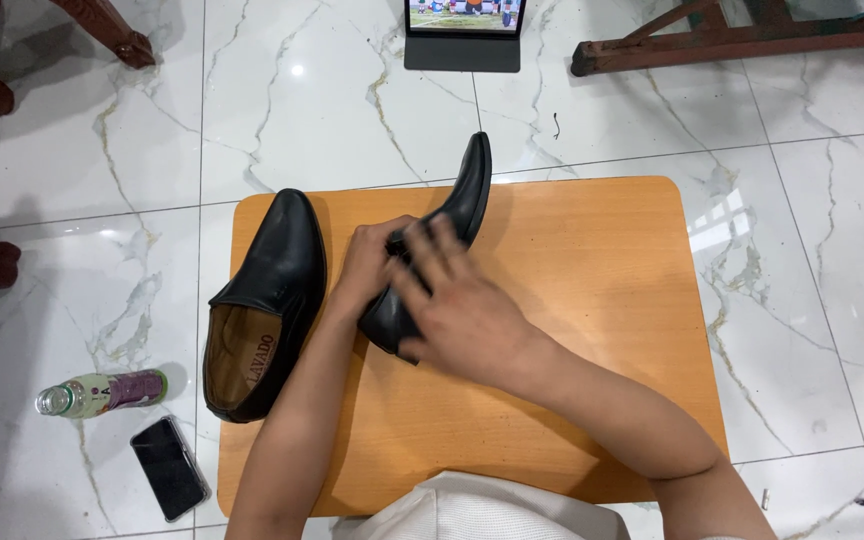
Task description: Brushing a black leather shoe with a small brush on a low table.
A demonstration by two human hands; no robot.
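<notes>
board (592, 300): orange wood, mid frame on marble floor (802, 200); right half bare, lots of room there
board edges: left shoe (267, 305) overhangs left edge; held shoe's toe pokes past top edge
held shoe (452, 235): black, on its side, center frame
left hand (372, 265): gripping shoe's mid part, fingers mostly hidden
right hand (457, 305): fingers spread, laid flat over heel end, blurred
lower left: bottle (102, 392), phone (168, 468) on floor
top: tablet (463, 32), chair legs at corners
</notes>
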